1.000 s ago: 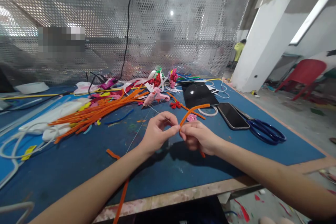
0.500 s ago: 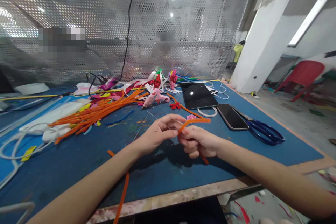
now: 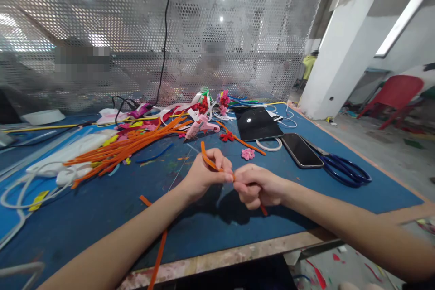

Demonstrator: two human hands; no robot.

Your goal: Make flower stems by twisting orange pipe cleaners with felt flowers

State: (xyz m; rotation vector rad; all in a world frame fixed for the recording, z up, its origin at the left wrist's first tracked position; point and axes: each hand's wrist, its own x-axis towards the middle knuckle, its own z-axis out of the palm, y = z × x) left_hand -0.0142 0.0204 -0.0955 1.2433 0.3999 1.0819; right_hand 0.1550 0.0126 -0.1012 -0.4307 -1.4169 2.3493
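Note:
An orange pipe cleaner is pinched between my two hands above the blue mat. My left hand closes on it with thumb and fingers, and one end sticks up past the knuckles. Right beside it, my right hand is curled in a fist round the other part, whose tail shows below the fingers. Under my left forearm lies another orange pipe cleaner, running over the table's front edge. Just beyond my hands sits a pink flower, with a red flower farther back.
A bundle of orange pipe cleaners lies at left by a white power strip. Behind my hands is a pink glue gun. To the right are a black tablet, a phone and blue-handled scissors. A perforated metal screen stands behind.
The pipe cleaner's free end, which pointed right over my right hand, now points up and left at my left hand. My left hand has closed on it, and the pink flower is uncovered.

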